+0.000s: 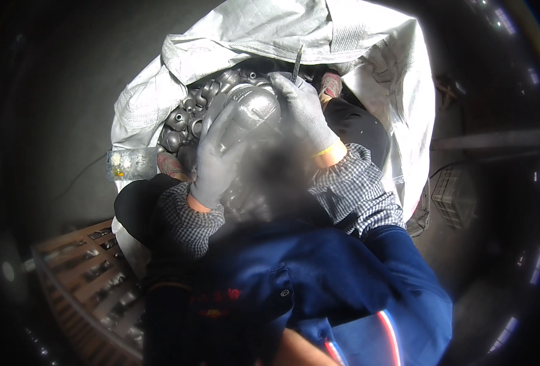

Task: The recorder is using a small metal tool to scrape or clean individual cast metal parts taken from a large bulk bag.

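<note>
A rounded silver-grey metal part (256,108), about as big as a fist or larger, is gripped by my gloved left hand (217,160), its fingers along the part's left side. My gloved right hand (303,110) is closed around a slim, dark, stick-like tool (297,63) that points up and away; I cannot make out its kind. The right fingers are at the part's upper right side. Below my hands lie several similar grey metal parts (175,119), heaped inside a large white woven sack (251,36). A dark blur hides the area between my wrists.
The sack's folded rim surrounds my legs and shoes (329,85). At its left edge sits a small clear, boxy object (132,165). A brown slatted crate (80,268) with metal parts inside stands at lower left. A grey crate (453,192) stands to the right.
</note>
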The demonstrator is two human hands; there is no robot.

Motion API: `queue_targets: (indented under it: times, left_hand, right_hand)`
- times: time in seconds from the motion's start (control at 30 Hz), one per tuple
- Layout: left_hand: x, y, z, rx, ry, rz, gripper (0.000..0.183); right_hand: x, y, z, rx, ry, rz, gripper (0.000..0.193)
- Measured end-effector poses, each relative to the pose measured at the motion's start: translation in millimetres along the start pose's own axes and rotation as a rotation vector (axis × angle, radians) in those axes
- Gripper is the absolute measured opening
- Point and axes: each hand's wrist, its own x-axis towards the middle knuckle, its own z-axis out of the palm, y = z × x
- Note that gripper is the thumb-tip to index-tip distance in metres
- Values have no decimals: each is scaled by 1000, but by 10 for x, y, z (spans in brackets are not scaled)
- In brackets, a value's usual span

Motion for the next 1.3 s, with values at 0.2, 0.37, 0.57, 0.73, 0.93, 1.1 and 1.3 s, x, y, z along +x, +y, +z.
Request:
queue_targets:
  times: [0.2, 0.37, 0.57, 0.73, 0.93, 1.1, 1.3]
  left_hand:
    - [40, 27, -1, 139, -38, 57, 59]
    - [-53, -30, -4, -174, -8, -182, 61]
    - [43, 42, 1, 74, -105, 25, 70]
    - [22, -21, -1, 73, -137, 63, 65]
    - [-15, -37, 6, 24, -164, 45, 53]
    - [-7, -10, 22, 66, -182, 50, 45]
    - [1, 1, 40, 259, -150, 172, 41]
  right_hand:
    - [1, 15, -5, -83, 8, -44, 20]
    - [-37, -26, 21, -28, -20, 20, 20]
    - [-31, -8, 17, -25, 5, 19, 20]
    - [-38, -8, 13, -16, -3, 6, 18]
    - [-21, 4, -14, -5, -6, 43, 20]
    - [-10, 23, -19, -25, 6, 15, 19]
    - [-19, 30, -7, -105, 35, -1, 19]
